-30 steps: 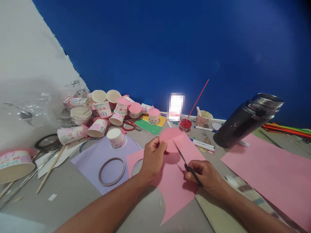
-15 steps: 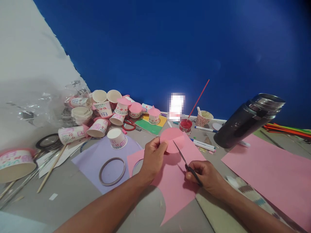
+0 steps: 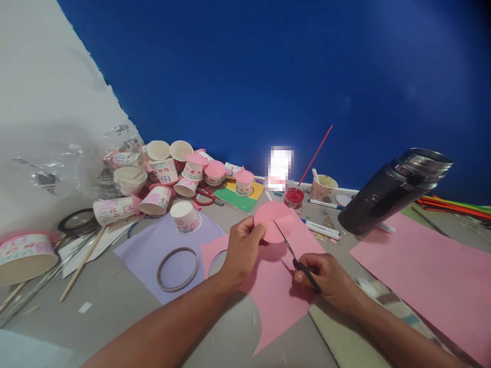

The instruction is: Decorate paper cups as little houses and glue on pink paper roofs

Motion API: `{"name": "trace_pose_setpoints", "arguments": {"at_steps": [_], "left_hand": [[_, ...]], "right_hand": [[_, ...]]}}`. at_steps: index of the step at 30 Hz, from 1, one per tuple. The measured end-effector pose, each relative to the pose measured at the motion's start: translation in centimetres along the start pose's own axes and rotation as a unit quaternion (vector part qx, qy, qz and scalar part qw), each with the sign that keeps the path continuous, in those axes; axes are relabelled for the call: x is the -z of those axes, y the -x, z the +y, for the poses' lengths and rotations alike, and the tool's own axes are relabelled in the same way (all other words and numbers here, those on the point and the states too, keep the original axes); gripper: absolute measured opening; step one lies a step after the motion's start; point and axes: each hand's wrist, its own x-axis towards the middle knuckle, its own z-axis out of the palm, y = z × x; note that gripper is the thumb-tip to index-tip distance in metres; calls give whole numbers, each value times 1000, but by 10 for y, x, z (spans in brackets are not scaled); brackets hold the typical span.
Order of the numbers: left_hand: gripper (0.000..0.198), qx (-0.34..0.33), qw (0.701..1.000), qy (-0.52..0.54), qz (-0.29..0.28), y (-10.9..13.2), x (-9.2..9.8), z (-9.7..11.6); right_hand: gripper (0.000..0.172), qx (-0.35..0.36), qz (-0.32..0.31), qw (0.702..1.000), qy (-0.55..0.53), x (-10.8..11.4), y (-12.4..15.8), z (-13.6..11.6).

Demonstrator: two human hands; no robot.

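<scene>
Between its thumb and fingers, my left hand (image 3: 245, 245) pinches the left edge of a pink paper circle (image 3: 270, 212). My right hand (image 3: 326, 278) grips black-handled scissors (image 3: 287, 240), whose blades reach up to the middle of the circle. A slit line shows near the blade tips. Under both hands lies a pink paper sheet (image 3: 276, 296) with round pieces cut out of it. Left of it, a ring (image 3: 178, 269) rests on a purple paper sheet (image 3: 146, 255), and an upside-down decorated paper cup (image 3: 185, 217) stands at that sheet's far edge.
Several decorated paper cups (image 3: 153, 199) crowd the back left, some with pink paper tops. At the back stand a red paint jar (image 3: 293, 198) with a stick and a patterned cup (image 3: 323, 188). A dark flask (image 3: 387, 189) leans on the right beside another pink sheet (image 3: 429, 286). Markers (image 3: 320, 229) lie nearby.
The whole view has shifted very slightly. Both hands, the circle and the scissors keep almost the same position relative to each other.
</scene>
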Motion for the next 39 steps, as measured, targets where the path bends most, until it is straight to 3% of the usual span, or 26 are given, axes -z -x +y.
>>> {"name": "trace_pose_setpoints", "arguments": {"at_steps": [30, 39], "left_hand": [[22, 70, 986, 140, -51, -3, 0, -1], [21, 94, 980, 160, -66, -2, 0, 4]], "right_hand": [[40, 10, -6, 1000, 18, 1, 3, 0], [34, -4, -13, 1000, 8, -1, 4, -2]]}}
